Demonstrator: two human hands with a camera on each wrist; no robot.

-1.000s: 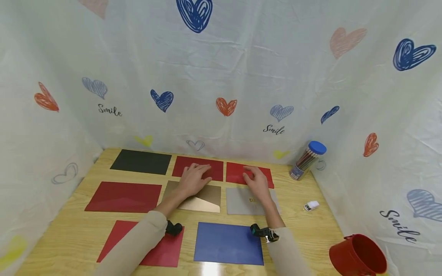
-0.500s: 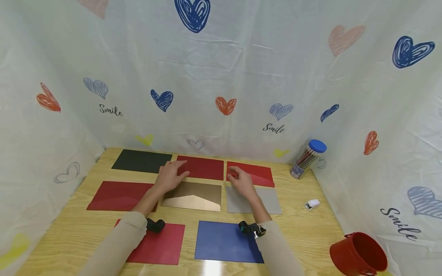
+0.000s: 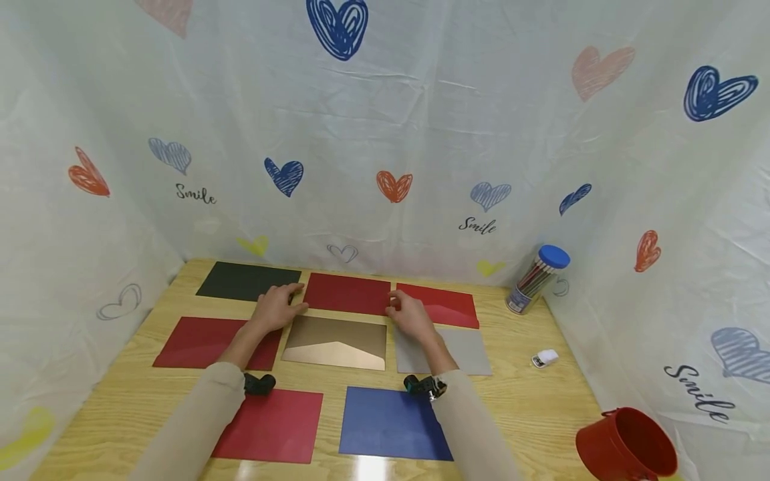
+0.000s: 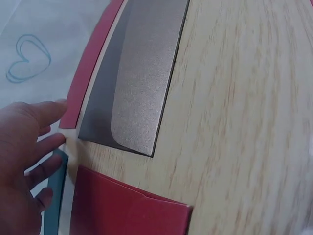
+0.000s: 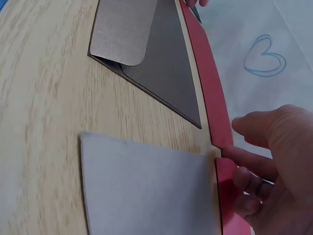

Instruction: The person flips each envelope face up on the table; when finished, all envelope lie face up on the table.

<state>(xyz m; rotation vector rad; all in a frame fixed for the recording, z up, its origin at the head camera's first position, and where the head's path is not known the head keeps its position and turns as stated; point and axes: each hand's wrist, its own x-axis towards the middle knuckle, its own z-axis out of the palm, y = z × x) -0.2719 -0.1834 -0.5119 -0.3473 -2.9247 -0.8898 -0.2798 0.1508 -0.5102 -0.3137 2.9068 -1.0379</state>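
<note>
A dark red envelope (image 3: pixel 347 294) lies in the middle of the back row. My left hand (image 3: pixel 278 308) is at its left end, fingers relaxed; in the left wrist view a fingertip is right at its edge. My right hand (image 3: pixel 414 315) is at the other end, its loosely bent fingers over the gap beside a bright red envelope (image 3: pixel 445 306). The left hand partly covers a dark green envelope (image 3: pixel 234 279). In front lie a bronze envelope (image 3: pixel 337 342) with a visible flap and a grey envelope (image 5: pixel 146 186), the latter partly under the right hand.
Another dark red envelope (image 3: pixel 198 341) lies left, with a pinkish-red one (image 3: pixel 277 424) and a blue one (image 3: pixel 385 421) nearest me. At right stand a blue-lidded pencil tub (image 3: pixel 532 284) and a red bucket (image 3: pixel 613 444); a small white bottle (image 3: pixel 545 358) lies between.
Both hands have moved left: the left from over the middle dark red envelope to its left end, the right from over the bright red envelope to the gap. The envelopes stay in place.
</note>
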